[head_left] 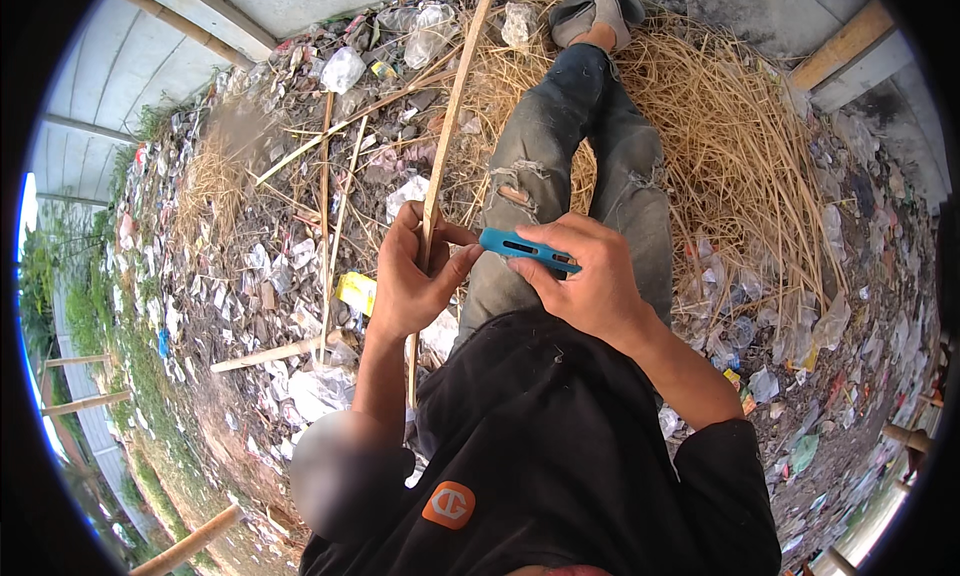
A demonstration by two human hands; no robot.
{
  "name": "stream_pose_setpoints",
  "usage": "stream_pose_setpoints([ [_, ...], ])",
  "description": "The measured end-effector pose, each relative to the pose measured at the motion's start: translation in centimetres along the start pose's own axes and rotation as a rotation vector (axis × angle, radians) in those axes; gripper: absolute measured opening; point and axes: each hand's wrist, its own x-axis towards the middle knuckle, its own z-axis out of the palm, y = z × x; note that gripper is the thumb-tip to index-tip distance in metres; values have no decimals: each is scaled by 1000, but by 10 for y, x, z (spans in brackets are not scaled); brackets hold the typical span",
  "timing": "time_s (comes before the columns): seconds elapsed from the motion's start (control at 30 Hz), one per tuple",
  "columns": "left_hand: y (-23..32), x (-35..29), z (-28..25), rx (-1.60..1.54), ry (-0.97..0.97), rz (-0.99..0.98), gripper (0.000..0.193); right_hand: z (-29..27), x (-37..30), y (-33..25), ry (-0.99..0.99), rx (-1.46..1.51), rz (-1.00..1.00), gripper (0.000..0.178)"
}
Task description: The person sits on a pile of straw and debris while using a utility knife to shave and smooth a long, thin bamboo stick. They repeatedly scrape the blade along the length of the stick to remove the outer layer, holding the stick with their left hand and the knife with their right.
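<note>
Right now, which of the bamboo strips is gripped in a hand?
The long pale strip running up from the left hand; the other strips lie loose on the littered ground.

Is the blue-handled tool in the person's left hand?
No, the blue-handled tool is gripped in the right hand, while the left hand is wrapped around the long thin bamboo strip.

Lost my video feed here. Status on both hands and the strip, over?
Left hand shut on long thin bamboo strip. Right hand shut on blue plastic-handled knife, tip at strip. Nothing between them.
</note>
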Motion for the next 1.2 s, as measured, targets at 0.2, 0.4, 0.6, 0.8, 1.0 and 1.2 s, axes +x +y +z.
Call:
stream_pose_setpoints([
  [0.2, -5, -1, 2, 19, 26, 38, 32, -2, 1, -2, -40, 72, 39, 26],
  [0.4, 4, -3, 3, 89, 26, 20, 29, -4, 0, -1, -82, 102, 80, 28],
  [0.6, 18, -1, 12, 162, 83, -69, 26, 5, -3, 2, -59, 179, 106, 23],
  [0.8, 0, 4, -2, 214, 192, -19, 22, -9, 2, 1, -275, 489, 451, 25],
  [1.0, 5, 5, -3, 109, 221, 2, 23, -16, 2, 1, -371, 684, 606, 28],
  [1.2, 1, 4, -3, 2, 71, -98, 21, -13, 2, 5, -302, 515, 506, 31],
])
